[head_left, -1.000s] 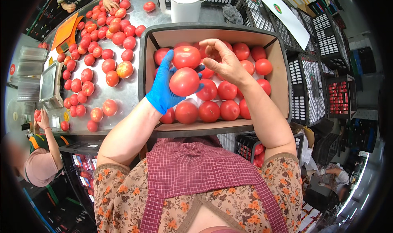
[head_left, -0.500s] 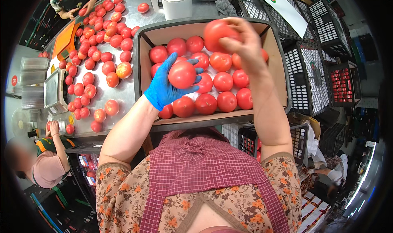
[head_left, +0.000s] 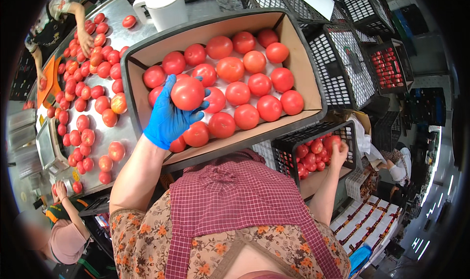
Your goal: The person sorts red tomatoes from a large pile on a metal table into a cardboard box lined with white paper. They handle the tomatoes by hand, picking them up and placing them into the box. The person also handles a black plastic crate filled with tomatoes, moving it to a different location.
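Note:
My left hand point(head_left: 172, 113), in a blue glove, cups a large red tomato point(head_left: 188, 94) above the near left part of a cardboard-lined black crate point(head_left: 147, 43). Rows of red tomatoes point(head_left: 237, 93) lie in that crate on a pale lining. To the right and nearer my body, my bare right hand point(head_left: 339, 154) has its fingers round a tomato point(head_left: 332, 142) at the right side of a lower black crate point(head_left: 288, 154). Smaller-looking tomatoes point(head_left: 309, 157) are heaped in this lower crate. My right palm is partly turned from view.
Loose tomatoes point(head_left: 83, 95) cover the metal table point(head_left: 110, 48) at left, beside a scale point(head_left: 51, 144). A white jug point(head_left: 166, 9) stands behind the lined crate. Black crates point(head_left: 350, 66) are stacked at right. Another person's hand point(head_left: 85, 43) reaches among the tomatoes; another person point(head_left: 68, 235) works at lower left.
My right hand has swung from above the lined crate down to the lower crate at right. My left hand still holds its tomato. The view has turned, shifting the table leftward.

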{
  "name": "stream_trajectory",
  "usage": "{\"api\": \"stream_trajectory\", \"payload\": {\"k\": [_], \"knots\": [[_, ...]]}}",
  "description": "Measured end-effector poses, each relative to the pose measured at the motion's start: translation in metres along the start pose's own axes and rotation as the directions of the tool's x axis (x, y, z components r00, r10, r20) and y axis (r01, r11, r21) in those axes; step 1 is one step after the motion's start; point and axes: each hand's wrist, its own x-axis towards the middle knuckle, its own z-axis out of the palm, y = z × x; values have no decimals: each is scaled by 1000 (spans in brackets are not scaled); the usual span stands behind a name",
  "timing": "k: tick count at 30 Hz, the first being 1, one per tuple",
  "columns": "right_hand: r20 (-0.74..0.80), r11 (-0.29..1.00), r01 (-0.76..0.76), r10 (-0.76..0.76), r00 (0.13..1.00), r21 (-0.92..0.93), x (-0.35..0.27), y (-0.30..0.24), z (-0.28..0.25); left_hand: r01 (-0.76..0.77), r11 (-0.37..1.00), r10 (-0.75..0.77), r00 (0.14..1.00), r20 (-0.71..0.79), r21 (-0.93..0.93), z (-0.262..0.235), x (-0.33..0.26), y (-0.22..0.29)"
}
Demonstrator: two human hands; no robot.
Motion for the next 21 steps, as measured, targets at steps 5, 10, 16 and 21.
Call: {"api": "stream_trajectory", "payload": {"k": [5,10,16,21], "knots": [[-76,960,281,-279,957,19,16,-122,48,-99,992,114,972,-205,83,14,-1,-11],[373,380,921,-845,382,-84,5,-342,146,-96,988,110,988,-113,118,52,15,-17],[724,-34,971,-673,153,-237,52,-326,272,-64,937,113,986,-124,345,17,44,-11],[777,162,969,-579,247,-187,49,-347,265,-210,822,252,968,-7,530,9,57,-8]]}}
